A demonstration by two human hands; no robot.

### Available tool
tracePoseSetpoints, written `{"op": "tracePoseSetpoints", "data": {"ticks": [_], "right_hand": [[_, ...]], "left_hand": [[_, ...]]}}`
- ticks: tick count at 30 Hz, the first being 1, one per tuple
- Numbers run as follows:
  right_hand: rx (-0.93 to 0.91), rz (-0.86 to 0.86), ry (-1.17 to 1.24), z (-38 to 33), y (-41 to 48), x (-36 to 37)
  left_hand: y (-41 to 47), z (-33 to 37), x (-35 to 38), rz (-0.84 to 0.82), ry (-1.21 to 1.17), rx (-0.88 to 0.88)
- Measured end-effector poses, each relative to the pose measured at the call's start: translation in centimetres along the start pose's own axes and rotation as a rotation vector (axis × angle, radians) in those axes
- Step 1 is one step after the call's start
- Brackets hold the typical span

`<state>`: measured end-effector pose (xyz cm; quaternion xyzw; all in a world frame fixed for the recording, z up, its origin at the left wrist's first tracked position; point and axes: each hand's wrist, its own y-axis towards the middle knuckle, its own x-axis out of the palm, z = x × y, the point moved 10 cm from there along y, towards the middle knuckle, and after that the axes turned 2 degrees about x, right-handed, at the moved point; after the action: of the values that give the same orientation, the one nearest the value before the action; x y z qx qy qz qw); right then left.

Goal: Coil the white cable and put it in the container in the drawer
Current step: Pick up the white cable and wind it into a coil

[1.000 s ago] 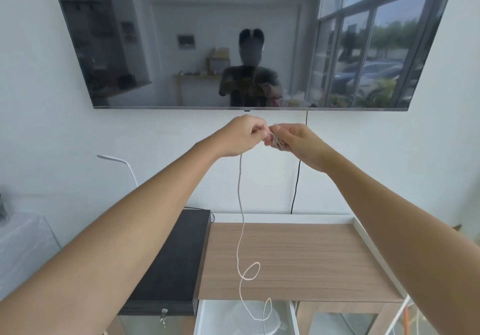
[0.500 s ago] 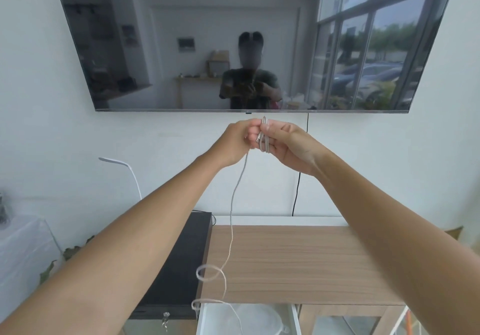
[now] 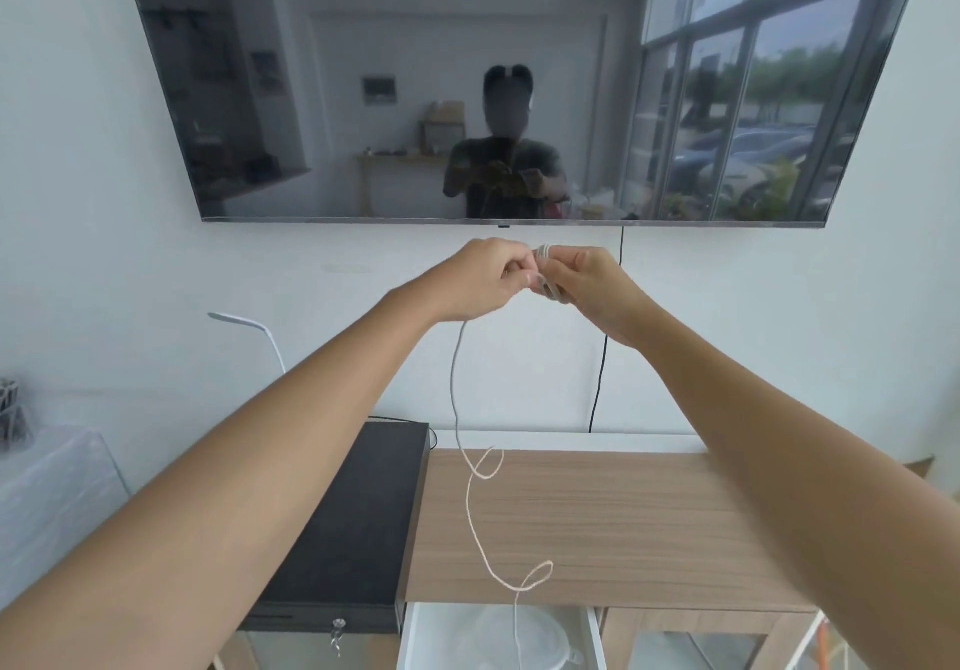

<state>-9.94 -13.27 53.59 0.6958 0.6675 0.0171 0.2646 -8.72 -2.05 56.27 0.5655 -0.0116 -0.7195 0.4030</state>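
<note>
Both arms are raised in front of the wall, just under the dark TV. My right hand [image 3: 587, 282] holds a small bundle of coiled white cable [image 3: 545, 274] wrapped around its fingers. My left hand [image 3: 485, 277] pinches the same cable right beside that bundle. From the left hand the loose cable tail [image 3: 470, 498] hangs down with two small loops over the wooden desk top [image 3: 623, 524]. Its end drops toward the open white drawer [image 3: 410, 638], where a clear round container [image 3: 540, 638] sits.
A black cash box [image 3: 358, 529] with a key stands left of the desk. A large wall TV [image 3: 363, 97] hangs above, with a black cord [image 3: 600, 373] running down the wall. A white lamp arm [image 3: 244, 323] and a covered table [image 3: 47, 487] are at the left.
The hanging tail has swung back right and grown shorter, with its loops higher over the desk. The hands stay together, turning the cable onto the bundle in my right hand.
</note>
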Motion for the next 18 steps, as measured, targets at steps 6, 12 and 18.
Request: {"op": "tracePoseSetpoints", "data": {"ticks": [6,12,18], "right_hand": [[0.125,-0.214,0.229,-0.1,-0.6,1.0],[0.153,-0.296,0.381,-0.2,-1.7,1.4],[0.027,-0.296,0.554,-3.6,-1.7,2.6]], "left_hand": [[1.0,1.6,-2.5,0.106,0.019,0.088],[1.1,1.3,-2.5,0.197,0.001,0.108],[0.7,0.0,-1.5,0.18,-0.359,0.017]]}}
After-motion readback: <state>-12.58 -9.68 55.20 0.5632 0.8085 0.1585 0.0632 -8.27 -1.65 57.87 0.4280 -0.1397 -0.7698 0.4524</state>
